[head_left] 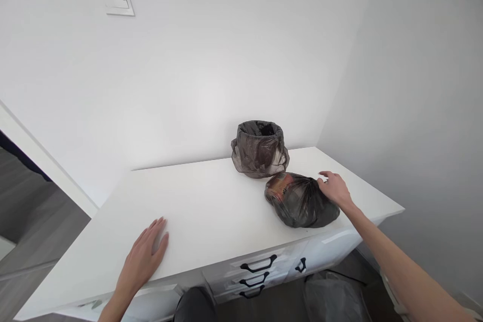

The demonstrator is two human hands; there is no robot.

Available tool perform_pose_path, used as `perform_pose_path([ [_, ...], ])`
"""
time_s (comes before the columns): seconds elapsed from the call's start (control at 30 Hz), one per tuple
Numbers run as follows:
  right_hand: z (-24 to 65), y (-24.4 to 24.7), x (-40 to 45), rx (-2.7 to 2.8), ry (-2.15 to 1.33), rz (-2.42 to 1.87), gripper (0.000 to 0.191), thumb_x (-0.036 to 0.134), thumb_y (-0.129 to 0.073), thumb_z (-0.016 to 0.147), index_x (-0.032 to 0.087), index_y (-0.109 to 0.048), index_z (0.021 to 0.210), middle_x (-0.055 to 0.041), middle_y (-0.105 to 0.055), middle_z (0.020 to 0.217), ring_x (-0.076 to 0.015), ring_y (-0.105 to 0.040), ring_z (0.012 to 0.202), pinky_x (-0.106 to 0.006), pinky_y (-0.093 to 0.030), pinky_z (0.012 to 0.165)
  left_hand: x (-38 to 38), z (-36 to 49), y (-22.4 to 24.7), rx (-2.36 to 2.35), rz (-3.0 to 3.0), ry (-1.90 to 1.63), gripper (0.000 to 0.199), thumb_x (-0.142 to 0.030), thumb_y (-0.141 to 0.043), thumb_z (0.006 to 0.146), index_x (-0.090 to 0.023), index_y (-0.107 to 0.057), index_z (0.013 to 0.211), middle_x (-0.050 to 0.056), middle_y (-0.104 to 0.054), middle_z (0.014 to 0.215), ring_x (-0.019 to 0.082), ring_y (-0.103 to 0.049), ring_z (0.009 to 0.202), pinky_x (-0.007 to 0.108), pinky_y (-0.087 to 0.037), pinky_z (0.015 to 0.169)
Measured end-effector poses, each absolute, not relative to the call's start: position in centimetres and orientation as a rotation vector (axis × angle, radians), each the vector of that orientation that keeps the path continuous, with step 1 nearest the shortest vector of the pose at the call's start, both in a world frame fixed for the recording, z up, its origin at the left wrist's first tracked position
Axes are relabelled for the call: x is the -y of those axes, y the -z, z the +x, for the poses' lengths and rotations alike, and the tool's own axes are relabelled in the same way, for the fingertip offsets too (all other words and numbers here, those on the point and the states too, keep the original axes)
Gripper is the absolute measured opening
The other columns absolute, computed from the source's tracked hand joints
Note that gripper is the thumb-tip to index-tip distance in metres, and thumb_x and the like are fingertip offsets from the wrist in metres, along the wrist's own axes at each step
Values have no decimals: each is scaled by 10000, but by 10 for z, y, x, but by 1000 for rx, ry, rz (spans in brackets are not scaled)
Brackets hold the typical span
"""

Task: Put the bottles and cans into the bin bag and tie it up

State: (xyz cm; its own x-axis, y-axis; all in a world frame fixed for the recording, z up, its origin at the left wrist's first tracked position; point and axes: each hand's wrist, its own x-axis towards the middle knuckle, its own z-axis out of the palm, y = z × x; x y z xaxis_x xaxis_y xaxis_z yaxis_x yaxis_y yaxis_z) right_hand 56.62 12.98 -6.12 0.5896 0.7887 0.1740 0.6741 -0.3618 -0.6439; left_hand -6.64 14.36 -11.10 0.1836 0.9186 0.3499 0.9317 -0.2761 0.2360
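Observation:
My left hand (144,254) lies flat on the white countertop (204,211), fingers stretched out and holding nothing. At the right, a dark, see-through trash bag (302,204) rests on its side near the counter's front edge, with a reddish-orange package showing through the plastic. My right hand (335,188) is at the gathered top of this bag, its fingers closed on the plastic and the index finger partly lifted. Some of its fingers are hidden. Just behind stands a round bin (260,148) lined with a similar dark bag, its mouth open and the liner folded over the rim.
White walls rise behind and to the right of the counter. Black handles (258,264) mark the drawers below. A pale plastic bag (335,297) sits on the floor at lower right. A light switch (119,1) is on the wall, and a door frame (45,156) stands at left.

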Motion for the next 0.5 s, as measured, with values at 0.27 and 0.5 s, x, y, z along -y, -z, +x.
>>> perform_pose_path([
  [0.27, 588, 78, -121, 1045, -645, -2164, 438, 489, -608, 895, 173, -718, 1179, -145, -778, 1087, -271, -732, 952, -336, -546, 781, -140, -62, 102, 1921, -2387, 667, 602, -537, -366, 1021, -191, -536, 1483, 62, -548, 1557, 313, -490, 1458, 533, -397, 1222],
  [0.5, 558, 68, -118, 1067, -794, -1973, 458, 462, -762, 764, 141, -710, 1087, -107, -769, 878, -231, -701, 779, -293, -511, 665, -142, -65, 107, 1919, -2379, 696, 578, -538, -388, 1009, -219, -551, 1462, 57, -545, 1561, 309, -485, 1462, 530, -399, 1220],
])
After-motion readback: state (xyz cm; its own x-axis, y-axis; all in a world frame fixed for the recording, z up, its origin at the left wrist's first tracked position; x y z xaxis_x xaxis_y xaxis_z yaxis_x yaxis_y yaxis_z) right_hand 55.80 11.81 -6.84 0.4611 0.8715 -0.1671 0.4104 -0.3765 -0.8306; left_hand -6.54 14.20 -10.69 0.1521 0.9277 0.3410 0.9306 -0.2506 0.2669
